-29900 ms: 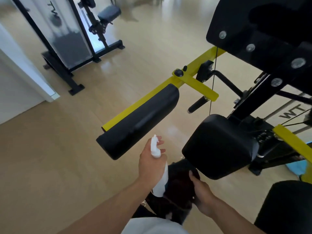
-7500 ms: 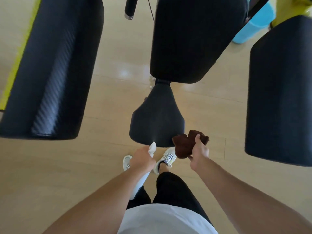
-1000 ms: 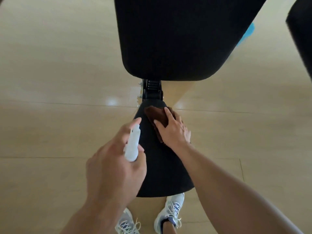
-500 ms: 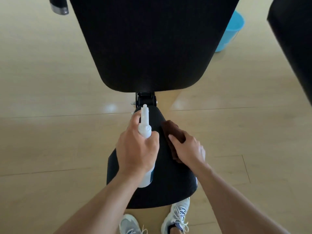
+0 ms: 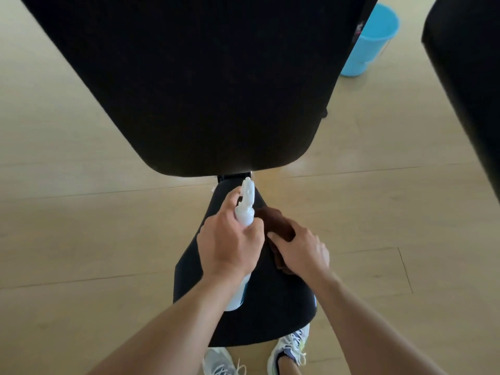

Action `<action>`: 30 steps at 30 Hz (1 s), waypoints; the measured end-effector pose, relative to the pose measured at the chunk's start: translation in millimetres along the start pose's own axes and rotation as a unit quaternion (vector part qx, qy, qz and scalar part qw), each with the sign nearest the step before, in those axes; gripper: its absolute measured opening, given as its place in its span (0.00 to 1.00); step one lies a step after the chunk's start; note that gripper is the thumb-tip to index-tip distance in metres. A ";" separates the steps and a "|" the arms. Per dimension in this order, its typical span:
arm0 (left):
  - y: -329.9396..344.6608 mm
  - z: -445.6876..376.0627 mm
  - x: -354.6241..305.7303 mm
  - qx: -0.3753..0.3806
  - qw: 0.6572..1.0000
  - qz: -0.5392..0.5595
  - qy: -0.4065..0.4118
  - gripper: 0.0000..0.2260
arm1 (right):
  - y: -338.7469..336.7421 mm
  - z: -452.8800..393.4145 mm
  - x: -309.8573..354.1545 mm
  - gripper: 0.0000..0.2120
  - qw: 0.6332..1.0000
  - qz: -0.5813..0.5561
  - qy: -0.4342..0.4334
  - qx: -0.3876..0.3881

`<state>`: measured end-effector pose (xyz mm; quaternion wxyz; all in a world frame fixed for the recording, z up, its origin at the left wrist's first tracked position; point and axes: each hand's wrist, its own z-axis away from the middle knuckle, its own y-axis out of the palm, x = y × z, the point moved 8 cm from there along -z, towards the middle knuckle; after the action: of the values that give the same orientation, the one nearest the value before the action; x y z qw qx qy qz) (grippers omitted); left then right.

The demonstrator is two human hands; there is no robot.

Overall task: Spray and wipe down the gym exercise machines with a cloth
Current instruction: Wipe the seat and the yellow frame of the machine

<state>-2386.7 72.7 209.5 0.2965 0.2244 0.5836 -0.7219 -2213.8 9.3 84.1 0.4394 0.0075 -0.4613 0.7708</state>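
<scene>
Black vinyl fills most of the frame: the large back pad (image 5: 205,82) across the upper centre, and below it the narrower seat pad (image 5: 273,301), long axis running from bottom centre up toward the hinge bracket under the back pad.

Left to right:
- Wood floor (image 5: 67,226), left half of frame.
- Your left hand (image 5: 230,244), centre, is wrapped around the white spray bottle (image 5: 244,209). Nozzle points up-frame toward the lower edge of the back pad; index finger sits up by the trigger. Bottle body runs down under your palm, over the seat.
- Your right hand (image 5: 303,253), just right of centre, presses the brown cloth (image 5: 276,220) flat onto the seat's narrow end, fingers curled over it.
- Blue bucket (image 5: 370,41), upper right, on the floor. Contents not visible from here.
- Second black pad (image 5: 470,77), right edge.

Key relation: the back pad lies directly ahead of both hands, up-frame. The nozzle is already nearest to it; the cloth hand sits slightly lower and right.

Judgement: seat wipe in progress, and a spray at the back pad's lower edge looks likely next.
</scene>
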 end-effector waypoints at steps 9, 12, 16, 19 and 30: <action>6.9 2.2 -0.1 -0.024 0.999 0.023 0.001 0.24 | 27.5 -111.9 102.9 0.27 0.992 -0.035 -0.113 0.051; 5.0 0.6 0.0 -0.020 1.000 0.019 -0.012 0.23 | 18.9 -97.6 65.9 0.27 0.981 -0.125 -0.107 0.102; 5.9 -1.0 -0.7 -0.013 0.999 0.021 -0.024 0.19 | 8.0 -33.7 -14.0 0.21 0.982 -0.147 -0.058 0.102; 10.5 -1.0 -4.0 -0.014 1.000 0.009 -0.020 0.23 | 3.4 -10.9 -27.2 0.23 0.993 -0.095 -0.042 0.050; 17.5 -5.2 5.2 -0.030 0.999 -0.014 -0.028 0.11 | 27.4 -109.4 98.8 0.30 0.986 -0.057 -0.141 0.063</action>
<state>-2378.5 74.4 192.5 0.3089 0.1871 0.5999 -0.7139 -2250.1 148.9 43.1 0.4118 0.1698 -0.4680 0.7633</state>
